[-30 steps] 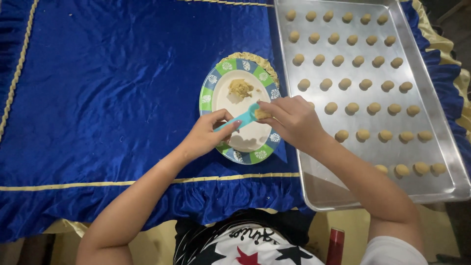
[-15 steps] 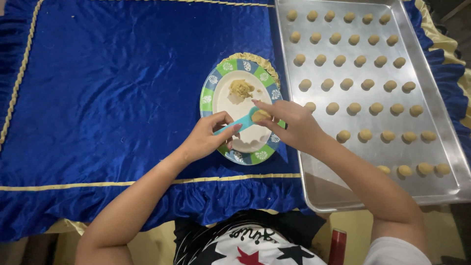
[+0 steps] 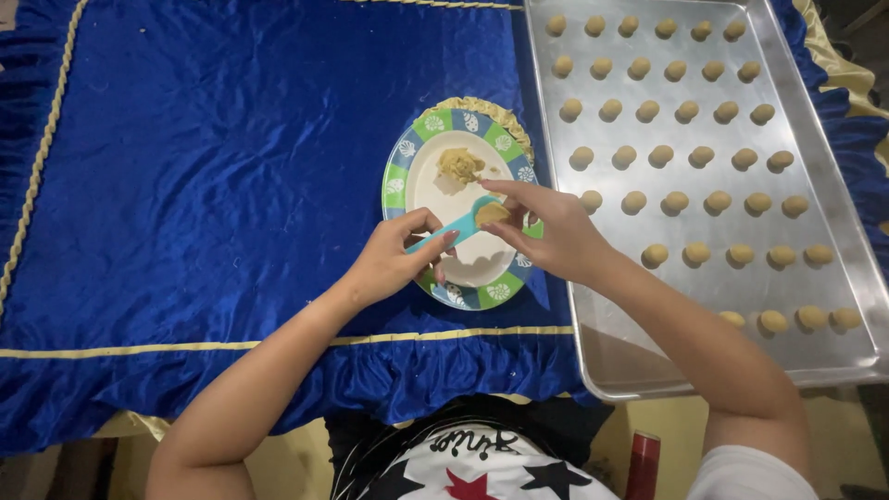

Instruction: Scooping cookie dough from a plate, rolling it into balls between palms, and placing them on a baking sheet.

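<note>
Left hand [image 3: 389,264] pinches a teal spoon [image 3: 454,227] level; right hand [image 3: 546,231], at three o'clock, fingers its dough lump [image 3: 492,213] above the paper plate [image 3: 407,148].

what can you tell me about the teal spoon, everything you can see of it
The spoon is small, teal and looks like plastic, with a straight flat handle and a shallow bowl. It lies nearly level above the plate, bowl end pointing right. The left hand pinches the handle. The bowl carries a lump of tan dough, which the fingers of the right hand touch. Part of the handle is hidden by the left fingers.
</note>
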